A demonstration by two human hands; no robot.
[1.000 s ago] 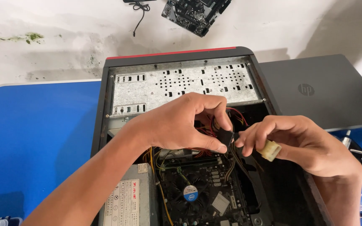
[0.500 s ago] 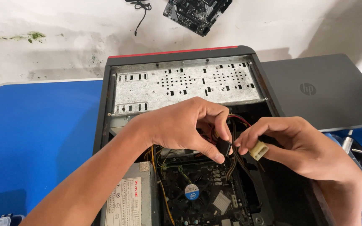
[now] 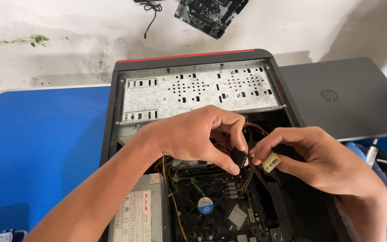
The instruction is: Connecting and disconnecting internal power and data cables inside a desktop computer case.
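Pinched between thumb and fingertips, a small black connector (image 3: 239, 157) sat in the grip of the left hand (image 3: 193, 136), whose fingers curled closed around it. Just beside it, the right hand (image 3: 323, 159) pressed thumb and forefinger together on a cream plastic plug (image 3: 271, 162), the two hands almost touching. Red, yellow and black wires (image 3: 249, 134) ran from the connectors down into the open computer case (image 3: 193, 67), over which both hands hovered. Below them lay the motherboard with its round cooling fan (image 3: 204, 207), and a grey power supply (image 3: 142, 215) at the left. A closed grey laptop (image 3: 341, 98) rested beside the case on the blue worktop (image 3: 41, 143).
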